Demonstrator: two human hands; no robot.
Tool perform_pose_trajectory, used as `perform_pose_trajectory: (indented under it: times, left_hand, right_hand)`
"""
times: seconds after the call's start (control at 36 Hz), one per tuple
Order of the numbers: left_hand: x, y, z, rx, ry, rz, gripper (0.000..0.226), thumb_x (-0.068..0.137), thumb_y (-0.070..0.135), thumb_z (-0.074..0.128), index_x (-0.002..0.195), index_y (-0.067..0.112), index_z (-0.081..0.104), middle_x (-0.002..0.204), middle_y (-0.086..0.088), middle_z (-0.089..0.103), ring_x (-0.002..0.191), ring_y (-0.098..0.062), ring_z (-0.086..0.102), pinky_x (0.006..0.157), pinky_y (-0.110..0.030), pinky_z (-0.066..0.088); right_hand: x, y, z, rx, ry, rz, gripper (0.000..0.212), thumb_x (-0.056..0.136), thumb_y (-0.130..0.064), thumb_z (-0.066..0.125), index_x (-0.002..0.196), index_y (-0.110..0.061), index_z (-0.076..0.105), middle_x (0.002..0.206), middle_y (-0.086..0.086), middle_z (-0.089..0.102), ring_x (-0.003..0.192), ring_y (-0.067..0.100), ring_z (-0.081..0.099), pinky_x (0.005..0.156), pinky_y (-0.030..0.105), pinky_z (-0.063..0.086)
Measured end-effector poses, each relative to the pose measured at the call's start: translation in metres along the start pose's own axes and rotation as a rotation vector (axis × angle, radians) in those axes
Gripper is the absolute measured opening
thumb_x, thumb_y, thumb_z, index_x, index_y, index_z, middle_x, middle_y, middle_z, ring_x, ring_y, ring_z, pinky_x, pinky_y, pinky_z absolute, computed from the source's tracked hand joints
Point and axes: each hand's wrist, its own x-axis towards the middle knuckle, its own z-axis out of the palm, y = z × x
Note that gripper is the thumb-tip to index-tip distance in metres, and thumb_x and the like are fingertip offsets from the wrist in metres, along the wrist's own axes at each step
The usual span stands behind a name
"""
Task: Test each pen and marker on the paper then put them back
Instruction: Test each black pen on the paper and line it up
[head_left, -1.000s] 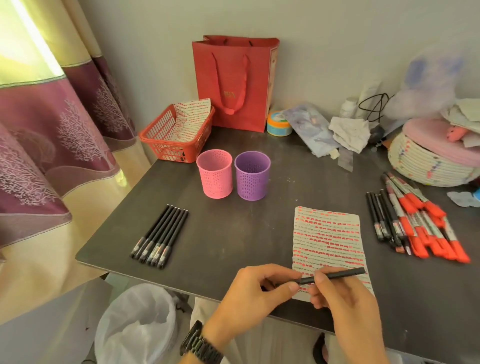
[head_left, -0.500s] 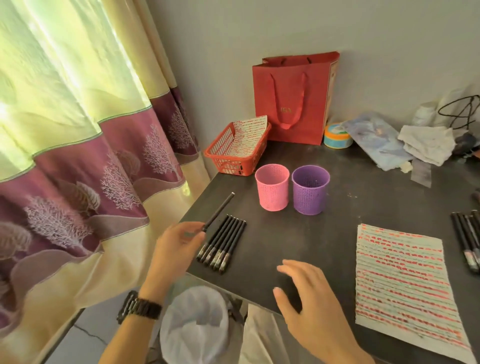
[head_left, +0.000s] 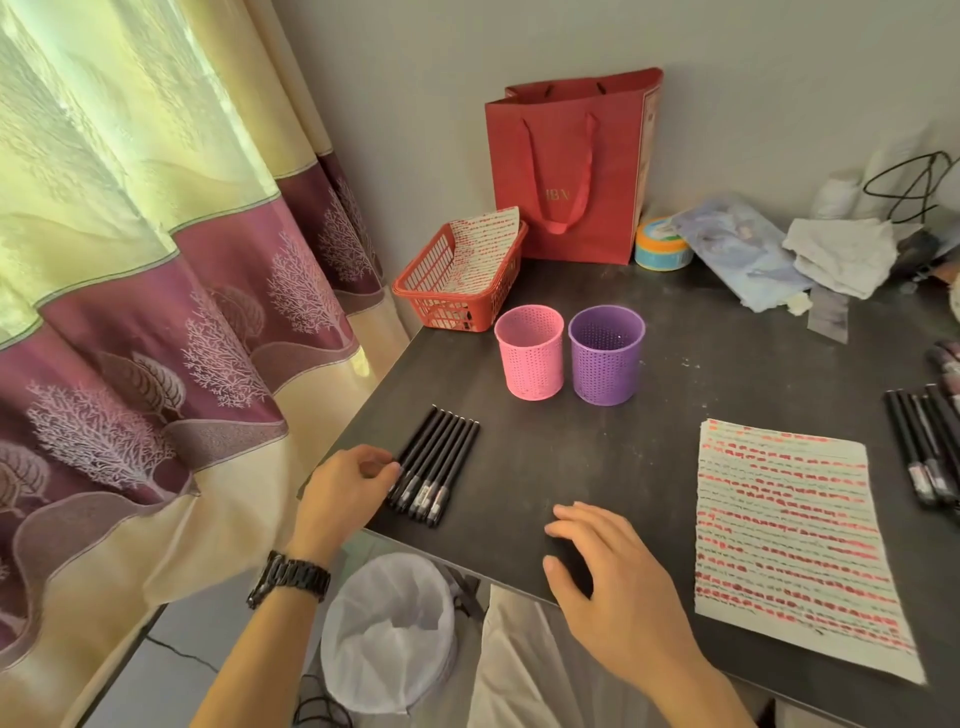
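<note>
Left grip (head_left: 353, 488) touching pen row (head_left: 436, 462), dark table (head_left: 649, 441), patterned curtain (head_left: 156, 312)

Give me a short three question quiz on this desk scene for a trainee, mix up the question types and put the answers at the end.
1. True or false: the pink cup and the purple cup both stand upright.
2. Which hand touches the row of black pens? A. the left hand B. the right hand C. neither
3. What lies in the red basket?

Key: 1 true. 2 A. 3 a sheet of paper covered in red marks.
</note>
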Motion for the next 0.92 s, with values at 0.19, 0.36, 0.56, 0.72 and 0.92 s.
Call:
perform_pose_trajectory:
  times: [0.19, 0.36, 0.56, 0.72, 0.92]
  left_hand:
    - [-0.005, -0.001, -0.001, 0.027, 0.007, -0.013, 0.018, 0.094, 0.043, 0.063, 0.107, 0.035, 0.071, 0.086, 0.023, 0.062, 0.080, 0.002, 0.057, 0.069, -0.026, 0.042]
    - [-0.006, -0.001, -0.002, 0.031, 0.004, -0.014, 0.017, 0.094, 0.043, 0.063, 0.106, 0.036, 0.071, 0.083, 0.027, 0.060, 0.077, 0.010, 0.053, 0.066, -0.023, 0.040]
    - [-0.007, 0.003, -0.002, 0.073, 0.016, -0.015, 0.019, 0.094, 0.047, 0.061, 0.106, 0.034, 0.069, 0.088, 0.018, 0.065, 0.077, 0.001, 0.056, 0.064, -0.024, 0.040]
    - [-0.010, 0.015, -0.004, 0.108, 0.000, -0.033, 0.025, 0.095, 0.048, 0.059, 0.109, 0.028, 0.066, 0.104, 0.004, 0.069, 0.093, -0.018, 0.064, 0.082, -0.039, 0.054]
    - [-0.030, 0.105, 0.004, 0.145, 0.068, 0.187, 0.030, 0.097, 0.043, 0.056, 0.122, 0.028, 0.063, 0.121, -0.001, 0.063, 0.115, -0.029, 0.055, 0.091, -0.044, 0.049]
  right_hand:
    - [-0.001, -0.001, 0.000, 0.008, -0.004, -0.002, 0.027, 0.095, -0.047, 0.053, 0.118, -0.038, 0.063, 0.137, -0.029, 0.051, 0.131, -0.016, 0.026, 0.096, 0.005, 0.027]
    - [0.000, 0.000, 0.000, 0.000, -0.023, -0.004, 0.028, 0.096, -0.048, 0.051, 0.120, -0.039, 0.061, 0.139, -0.029, 0.050, 0.134, -0.012, 0.029, 0.098, 0.005, 0.025]
    - [0.000, -0.001, -0.002, 0.007, -0.039, 0.005, 0.029, 0.097, -0.049, 0.049, 0.121, -0.039, 0.061, 0.141, -0.028, 0.048, 0.137, -0.010, 0.029, 0.102, 0.007, 0.024]
    - [0.001, -0.003, -0.003, 0.050, -0.059, 0.008, 0.032, 0.097, -0.047, 0.046, 0.123, -0.035, 0.061, 0.142, -0.028, 0.047, 0.135, -0.017, 0.021, 0.097, -0.003, 0.013]
    - [-0.001, 0.003, -0.046, 0.368, -0.057, 0.098, 0.029, 0.094, -0.044, 0.054, 0.120, -0.038, 0.064, 0.133, -0.029, 0.056, 0.123, -0.015, 0.046, 0.103, 0.009, 0.036]
